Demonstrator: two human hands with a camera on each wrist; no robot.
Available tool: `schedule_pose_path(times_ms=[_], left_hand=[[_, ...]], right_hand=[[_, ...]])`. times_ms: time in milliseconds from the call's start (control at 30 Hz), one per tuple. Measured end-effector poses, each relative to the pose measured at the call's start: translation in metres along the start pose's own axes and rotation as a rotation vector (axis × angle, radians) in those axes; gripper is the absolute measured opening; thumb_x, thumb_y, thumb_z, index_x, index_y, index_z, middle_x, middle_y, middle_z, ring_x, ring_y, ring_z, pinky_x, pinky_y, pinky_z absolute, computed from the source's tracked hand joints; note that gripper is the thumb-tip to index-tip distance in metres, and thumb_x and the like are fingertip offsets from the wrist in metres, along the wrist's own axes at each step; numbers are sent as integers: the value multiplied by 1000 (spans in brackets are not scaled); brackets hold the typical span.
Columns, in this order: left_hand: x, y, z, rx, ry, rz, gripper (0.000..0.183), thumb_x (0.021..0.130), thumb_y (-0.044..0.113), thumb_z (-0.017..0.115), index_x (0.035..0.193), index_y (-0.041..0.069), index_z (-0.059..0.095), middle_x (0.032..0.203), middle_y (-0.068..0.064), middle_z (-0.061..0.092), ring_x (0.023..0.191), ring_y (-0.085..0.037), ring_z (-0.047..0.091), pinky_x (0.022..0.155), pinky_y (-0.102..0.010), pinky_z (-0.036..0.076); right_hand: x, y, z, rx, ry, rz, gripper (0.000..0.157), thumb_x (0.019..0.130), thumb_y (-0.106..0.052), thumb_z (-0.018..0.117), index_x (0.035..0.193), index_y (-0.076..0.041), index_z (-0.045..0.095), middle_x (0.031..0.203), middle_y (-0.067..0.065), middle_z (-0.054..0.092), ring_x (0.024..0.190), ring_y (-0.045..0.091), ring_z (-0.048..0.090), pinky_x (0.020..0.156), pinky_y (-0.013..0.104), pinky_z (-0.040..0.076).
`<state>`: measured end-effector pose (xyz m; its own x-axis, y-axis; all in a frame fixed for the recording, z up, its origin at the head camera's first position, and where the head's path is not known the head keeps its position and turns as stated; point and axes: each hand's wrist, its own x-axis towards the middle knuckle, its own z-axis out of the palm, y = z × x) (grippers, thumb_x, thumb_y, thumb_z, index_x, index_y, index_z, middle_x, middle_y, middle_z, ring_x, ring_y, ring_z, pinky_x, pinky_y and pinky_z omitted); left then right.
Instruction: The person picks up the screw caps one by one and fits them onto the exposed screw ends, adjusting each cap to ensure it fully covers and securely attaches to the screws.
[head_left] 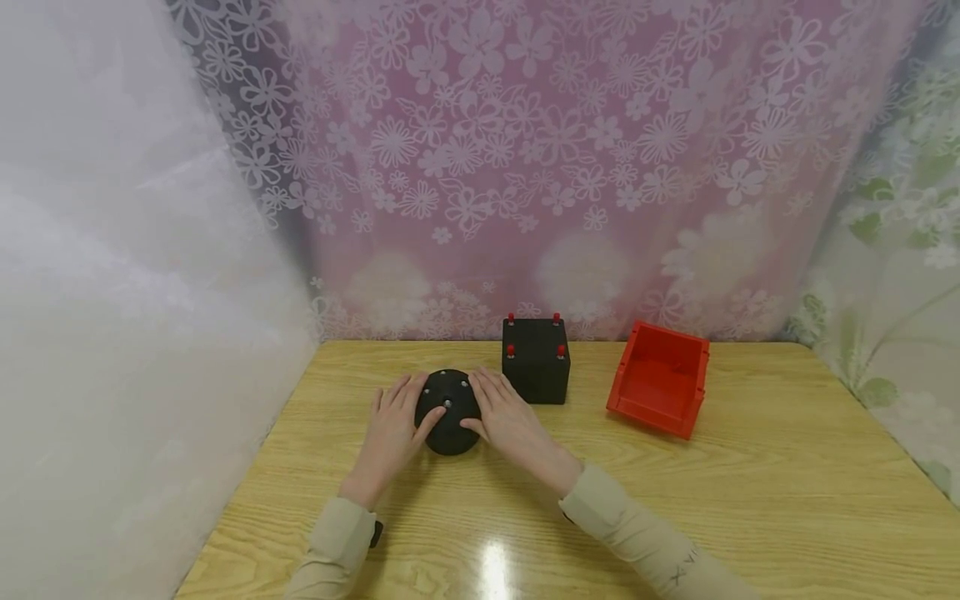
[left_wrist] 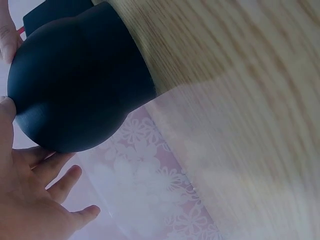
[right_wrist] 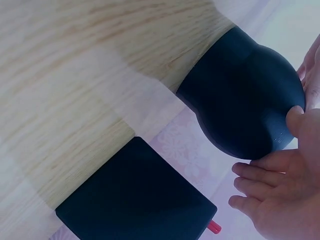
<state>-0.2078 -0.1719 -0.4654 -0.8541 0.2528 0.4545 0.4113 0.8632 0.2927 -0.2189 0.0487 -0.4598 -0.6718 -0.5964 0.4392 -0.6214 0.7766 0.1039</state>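
A black rounded dome [head_left: 450, 435] on a narrower cylindrical base stands upright on the table, with several small metal studs on its top. My left hand [head_left: 392, 423] holds its left side, the thumb across the top and the fingers along the far edge. From the right, my right hand [head_left: 513, 423] holds it between thumb and fingers. In the left wrist view the outer fingers [left_wrist: 65, 184] spread away from the dome [left_wrist: 75, 85]. The right wrist view shows the thumb and a finger touching the dome [right_wrist: 245, 100], the other fingers off it.
Just behind my right hand stands a black box [head_left: 536, 379] with red-capped posts at its top corners. Farther right, a red open bin [head_left: 660, 387] sits at an angle on the wooden table [head_left: 750, 500]. A floral curtain [head_left: 525, 208] hangs along the back edge.
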Motion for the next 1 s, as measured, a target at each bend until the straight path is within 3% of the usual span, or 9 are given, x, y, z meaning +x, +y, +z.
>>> schedule_pose_path(times_ms=[267,700,1000], left_hand=[[-2,8,-1,-15,-7,4,67,99,45,63,150,3,48,149,-19,52,143,-37,42,114,-71,26],[-3,17,4,-28,29,50,65,99,45,63,147,2,50,145,-20,55,140,-38,45,110,-72,30],[-2,27,8,-20,18,49,66,99,47,63,146,3,51,143,-19,57,140,-37,46,110,-71,32]], right_hand=[[-7,1,0,13,41,2,74,97,-44,63,146,10,47,147,26,50,139,34,49,113,51,41],[-18,4,-7,35,31,23,74,97,-42,64,146,10,46,148,26,49,140,35,47,114,52,39],[-28,9,-12,22,20,28,74,96,-42,66,145,10,47,147,25,51,140,35,47,114,51,39]])
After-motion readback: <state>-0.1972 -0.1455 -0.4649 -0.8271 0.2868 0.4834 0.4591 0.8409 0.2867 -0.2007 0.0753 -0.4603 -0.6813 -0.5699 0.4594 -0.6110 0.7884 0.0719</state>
